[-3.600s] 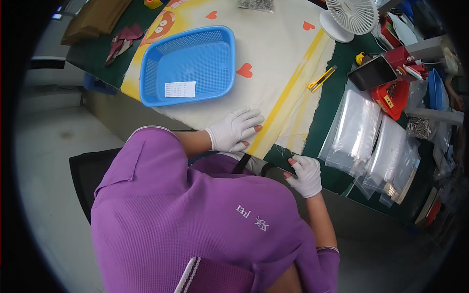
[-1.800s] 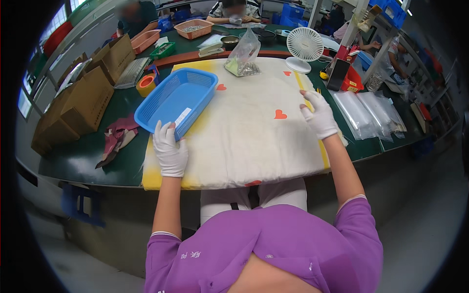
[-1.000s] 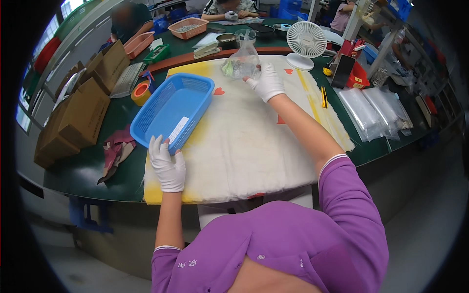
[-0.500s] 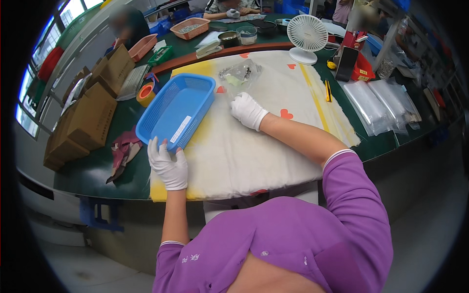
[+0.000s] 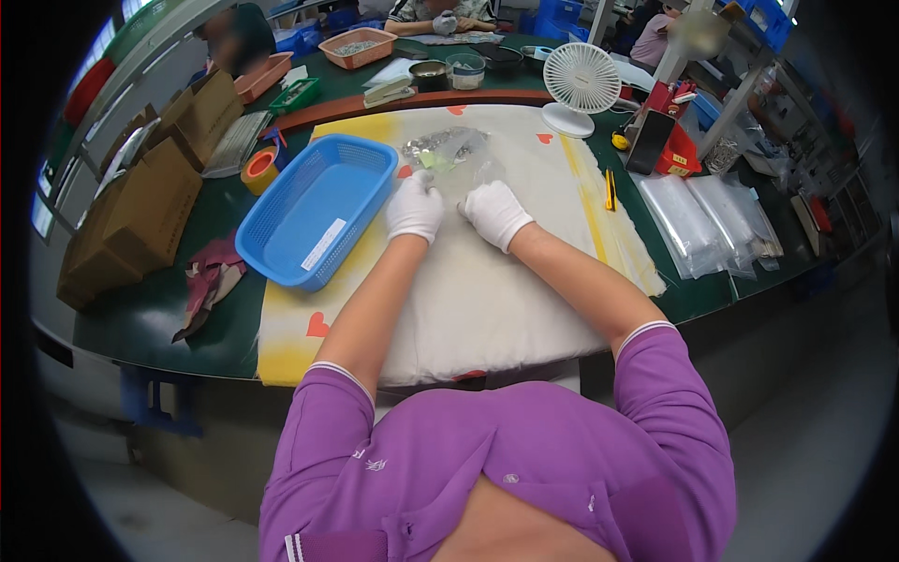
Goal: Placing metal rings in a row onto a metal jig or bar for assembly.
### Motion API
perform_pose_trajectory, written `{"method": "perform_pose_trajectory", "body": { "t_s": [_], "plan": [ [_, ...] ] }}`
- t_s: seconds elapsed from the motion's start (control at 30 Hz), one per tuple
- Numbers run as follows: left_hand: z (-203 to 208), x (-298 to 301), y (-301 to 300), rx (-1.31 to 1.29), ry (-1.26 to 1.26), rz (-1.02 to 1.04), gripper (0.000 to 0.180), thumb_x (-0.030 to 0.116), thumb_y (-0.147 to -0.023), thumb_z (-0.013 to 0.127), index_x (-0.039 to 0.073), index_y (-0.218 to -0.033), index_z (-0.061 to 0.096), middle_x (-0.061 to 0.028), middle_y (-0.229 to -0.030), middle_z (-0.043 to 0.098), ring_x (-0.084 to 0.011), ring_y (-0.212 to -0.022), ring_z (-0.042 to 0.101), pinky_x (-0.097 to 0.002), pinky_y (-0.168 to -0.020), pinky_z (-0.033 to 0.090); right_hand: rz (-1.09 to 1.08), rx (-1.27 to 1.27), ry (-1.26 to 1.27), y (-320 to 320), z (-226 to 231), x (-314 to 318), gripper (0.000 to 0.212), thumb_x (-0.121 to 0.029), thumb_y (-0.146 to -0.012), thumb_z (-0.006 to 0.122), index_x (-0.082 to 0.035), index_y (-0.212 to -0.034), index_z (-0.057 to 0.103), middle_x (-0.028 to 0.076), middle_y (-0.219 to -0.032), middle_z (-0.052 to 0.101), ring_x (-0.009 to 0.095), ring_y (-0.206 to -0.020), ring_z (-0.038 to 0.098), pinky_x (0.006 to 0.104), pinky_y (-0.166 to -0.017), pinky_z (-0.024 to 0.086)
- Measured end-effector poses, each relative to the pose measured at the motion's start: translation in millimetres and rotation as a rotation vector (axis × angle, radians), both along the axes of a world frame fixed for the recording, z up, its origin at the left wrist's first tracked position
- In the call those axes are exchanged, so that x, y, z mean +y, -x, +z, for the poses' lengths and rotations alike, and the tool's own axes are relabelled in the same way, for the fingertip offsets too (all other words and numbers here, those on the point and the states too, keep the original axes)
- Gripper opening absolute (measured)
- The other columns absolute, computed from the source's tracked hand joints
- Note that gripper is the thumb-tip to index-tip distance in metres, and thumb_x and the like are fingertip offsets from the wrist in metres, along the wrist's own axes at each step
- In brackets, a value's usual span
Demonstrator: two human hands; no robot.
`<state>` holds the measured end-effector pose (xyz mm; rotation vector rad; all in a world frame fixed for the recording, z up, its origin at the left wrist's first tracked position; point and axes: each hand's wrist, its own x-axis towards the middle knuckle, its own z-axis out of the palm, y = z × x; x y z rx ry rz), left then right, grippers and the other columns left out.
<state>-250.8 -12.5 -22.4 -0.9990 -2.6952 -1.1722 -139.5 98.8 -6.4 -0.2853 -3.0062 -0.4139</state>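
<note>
A clear plastic bag (image 5: 478,159) with small metallic pieces and a pale green slip in it lies on the white cloth (image 5: 468,300). My right hand (image 5: 496,214), in a white glove, is closed on the near right end of the bag. My left hand (image 5: 415,208), also gloved, sits at the bag's near left side with its fingers curled; what they pinch is hidden. Just left of that hand stands a blue plastic basket (image 5: 323,211) with a white label inside.
A white fan (image 5: 581,80) stands at the back right, with a yellow cutter (image 5: 610,190) nearer. Stacked clear bags (image 5: 688,225) lie at right. Cardboard boxes (image 5: 154,201) and a tape roll (image 5: 259,170) are at left. Across the table a person's gloved hand (image 5: 445,22) shows.
My left hand has let go of the blue basket and moved right to the bag. The bag's contents have spread leftward, and my right hand stays at its near end.
</note>
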Motion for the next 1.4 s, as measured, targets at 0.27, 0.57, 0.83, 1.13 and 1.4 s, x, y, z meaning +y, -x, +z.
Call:
{"method": "perform_pose_trajectory", "body": {
  "t_s": [0.27,0.57,0.83,1.13,1.4],
  "plan": [
    [-31.6,-15.1,-3.2,0.166,-0.705,-0.087,0.018,0.006,-0.086,0.058,0.011,-0.102,0.065,-0.0135,-0.086,0.067,-0.0326,-0.077,0.066,-0.0397,-0.069,0.050,0.003,0.197,0.750,26.9,16.4,18.5,0.027,-0.018,-0.084,0.055,-0.007,-0.104,0.070,0.018,-0.109,0.067,0.034,-0.103,0.063,0.0453,-0.092,0.049],
    [-18.9,-19.4,-12.3,0.134,-0.561,-0.288,0.029,0.002,-0.082,0.059,0.015,-0.108,0.065,-0.0114,-0.083,0.068,-0.0304,-0.071,0.066,-0.0395,-0.064,0.052,-0.347,0.140,0.338,123.7,6.0,62.3,0.034,-0.033,-0.087,0.055,-0.017,-0.113,0.070,0.011,-0.113,0.068,0.030,-0.109,0.062,0.0417,-0.095,0.048],
    [-13.8,-18.1,-18.3,0.150,-0.439,-0.355,0.038,0.010,-0.081,0.060,0.020,-0.117,0.065,-0.0105,-0.077,0.067,-0.0314,-0.067,0.065,-0.0408,-0.062,0.051,-0.111,0.488,0.317,94.1,-28.3,68.9,0.029,-0.028,-0.081,0.058,-0.014,-0.103,0.070,0.012,-0.106,0.067,0.032,-0.099,0.062,0.0444,-0.088,0.048],
    [-18.4,-21.0,-15.3,0.152,-0.408,-0.480,0.036,0.010,-0.079,0.062,0.020,-0.113,0.068,-0.0135,-0.074,0.066,-0.0313,-0.064,0.064,-0.0405,-0.058,0.051,-0.089,0.304,0.548,11.4,-21.5,36.1,0.032,-0.026,-0.080,0.065,-0.010,-0.108,0.066,0.016,-0.112,0.063,0.035,-0.107,0.057,0.0435,-0.090,0.046],
    [-17.1,-21.4,-18.4,0.153,-0.463,-0.457,0.035,0.011,-0.079,0.064,0.020,-0.111,0.069,-0.0136,-0.072,0.065,-0.0310,-0.063,0.064,-0.0399,-0.058,0.051,0.080,0.308,0.514,105.2,-14.6,50.3,0.034,-0.029,-0.088,0.060,-0.012,-0.118,0.063,0.016,-0.120,0.060,0.035,-0.112,0.056,0.0439,-0.093,0.046]
  ]
}}
